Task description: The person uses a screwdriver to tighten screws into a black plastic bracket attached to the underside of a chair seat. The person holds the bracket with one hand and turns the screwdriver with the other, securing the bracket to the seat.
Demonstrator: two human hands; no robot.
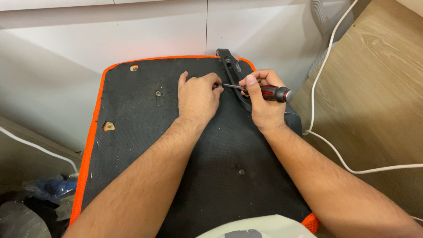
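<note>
An upturned seat pad (145,145), black underneath with an orange edge, lies in front of me. My right hand (262,98) grips a red-and-black screwdriver (274,93) whose shaft points left. My left hand (199,94) pinches something small at the shaft's tip, likely a screw, mostly hidden by the fingers. A black armrest bracket (231,66) lies on the pad's far right edge, partly under my right hand.
The pad shows a screw head (158,93), another (241,172) and cut-out holes (108,126) on the left. White cabinet panels (132,35) stand behind. A white cable (326,145) runs over the wooden floor (379,88) at right. Plastic bags (39,194) sit at lower left.
</note>
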